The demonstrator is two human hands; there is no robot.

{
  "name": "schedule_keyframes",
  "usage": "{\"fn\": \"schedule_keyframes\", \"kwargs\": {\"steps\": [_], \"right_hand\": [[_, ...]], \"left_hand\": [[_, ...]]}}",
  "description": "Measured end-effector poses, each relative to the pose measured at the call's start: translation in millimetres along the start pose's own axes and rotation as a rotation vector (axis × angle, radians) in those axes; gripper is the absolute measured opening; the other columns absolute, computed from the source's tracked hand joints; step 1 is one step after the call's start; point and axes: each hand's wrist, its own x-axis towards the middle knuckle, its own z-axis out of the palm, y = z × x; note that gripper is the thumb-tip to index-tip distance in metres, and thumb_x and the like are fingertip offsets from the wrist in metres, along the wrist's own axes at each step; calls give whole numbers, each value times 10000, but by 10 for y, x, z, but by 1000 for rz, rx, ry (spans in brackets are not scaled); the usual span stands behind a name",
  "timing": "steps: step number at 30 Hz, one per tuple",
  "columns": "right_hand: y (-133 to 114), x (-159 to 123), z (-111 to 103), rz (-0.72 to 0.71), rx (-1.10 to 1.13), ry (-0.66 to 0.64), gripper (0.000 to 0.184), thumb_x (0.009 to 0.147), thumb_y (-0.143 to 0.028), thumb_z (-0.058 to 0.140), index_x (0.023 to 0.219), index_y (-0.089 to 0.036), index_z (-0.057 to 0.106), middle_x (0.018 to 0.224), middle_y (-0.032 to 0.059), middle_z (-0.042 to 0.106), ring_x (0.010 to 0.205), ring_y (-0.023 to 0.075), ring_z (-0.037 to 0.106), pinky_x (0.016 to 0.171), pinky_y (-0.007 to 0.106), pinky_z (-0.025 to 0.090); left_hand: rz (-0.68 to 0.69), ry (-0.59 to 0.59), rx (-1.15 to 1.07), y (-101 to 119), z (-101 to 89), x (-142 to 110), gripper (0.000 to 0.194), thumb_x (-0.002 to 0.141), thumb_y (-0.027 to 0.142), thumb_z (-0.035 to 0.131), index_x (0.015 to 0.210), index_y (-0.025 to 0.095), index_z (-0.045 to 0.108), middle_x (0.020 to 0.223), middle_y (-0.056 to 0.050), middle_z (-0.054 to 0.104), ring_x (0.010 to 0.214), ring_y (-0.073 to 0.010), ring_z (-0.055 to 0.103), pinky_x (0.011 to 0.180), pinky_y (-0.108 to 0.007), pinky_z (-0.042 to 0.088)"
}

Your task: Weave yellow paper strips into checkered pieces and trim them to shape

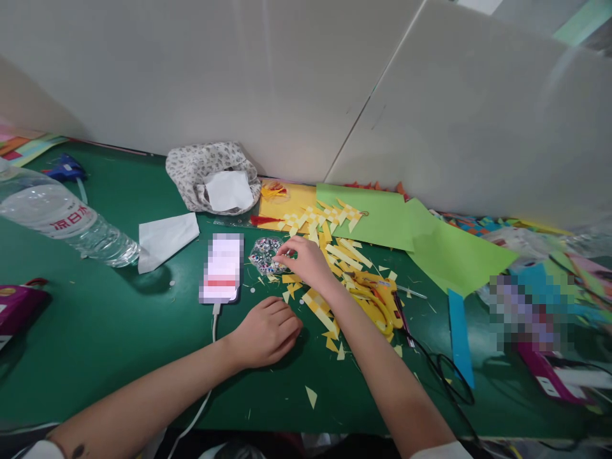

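Observation:
Over a clear plastic dish (pixel 266 255) of small multicoloured beads, my right hand (pixel 302 258) dips with thumb and forefinger pinched together. Anything between those fingertips is too small to make out. My left hand (pixel 266 333) rests on the table, its fingers curled under; whether something is inside them is hidden. Yellow paper strips (pixel 351 255) and cut-off scraps lie beside and under my right wrist. Behind it is a woven yellow-and-white checked paper piece (pixel 318 218) with a red tassel (pixel 265 220). Yellow-handled scissors (pixel 377 310) lie by my right forearm.
A phone (pixel 222 268) on a white cable lies left of the dish. A water bottle (pixel 67 213), folded tissue (pixel 167 241) and blue glue gun (pixel 67 168) are farther left. A cloth pouch (pixel 213 175) stands behind. Green paper sheets (pixel 454 245) and a blue strip (pixel 459 338) lie right.

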Motion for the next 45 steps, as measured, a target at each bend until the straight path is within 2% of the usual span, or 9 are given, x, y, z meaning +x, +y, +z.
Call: {"fn": "schedule_keyframes", "kwargs": {"steps": [5,9,12,16,20,25,30,35,45], "right_hand": [[16,8,-5,-33,69,29,139,816,-300,596,782,-202,687,827,12,652,742,111,583,712,240,435],[18,-73,-30,-2,155,65,86,788,-251,622,777,-205,693,824,16,675,751,124,615,685,243,479],[16,-243,-43,6,277,137,64,756,-195,641,794,-206,692,837,25,691,761,139,644,700,261,520],[8,-566,-73,43,407,197,156,722,-197,675,875,-220,655,805,11,706,743,160,679,735,300,555],[11,-890,-144,6,285,267,111,736,-222,677,836,-228,630,778,5,707,733,172,684,726,306,549],[78,-1176,-241,-9,132,318,63,747,-214,666,764,-226,607,754,-5,689,709,164,668,673,277,524],[229,-1284,-194,47,187,327,69,744,-217,662,771,-231,599,756,-6,700,716,179,681,659,281,525],[328,-1337,-28,73,286,301,63,753,-212,660,761,-232,601,730,-10,704,687,173,685,635,266,534],[293,-1398,63,16,158,345,83,771,-179,654,797,-228,592,777,-8,696,722,171,670,665,272,516]], "left_hand": [[2,6,-6,-2,-4,-4,204,911,208,371,909,166,570,822,-60,639,807,-181,574,823,-360,436],[-49,10,-82,8,-20,-1,193,908,204,385,930,167,573,850,-58,650,821,-186,576,801,-355,439],[-199,47,-237,0,-36,10,191,910,216,398,962,179,578,892,-55,658,848,-187,581,775,-338,449],[-476,150,-557,-40,-68,57,167,898,266,450,962,200,590,907,-37,659,840,-170,607,743,-305,477],[-669,208,-926,-46,-109,151,159,842,304,551,944,192,598,930,-45,672,873,-171,630,764,-303,490],[-845,134,-1266,30,-114,334,271,734,293,685,943,180,555,839,-42,700,808,-168,652,691,-280,491],[-901,84,-1344,47,-31,496,333,656,258,754,891,177,533,723,-15,709,674,-138,646,658,-272,485],[-958,14,-1355,-16,51,497,380,648,293,762,906,174,509,691,-8,702,661,-137,650,594,-245,490],[-939,5,-1369,-76,122,425,396,651,280,762,923,183,491,700,-3,710,648,-130,654,574,-228,497]]}}
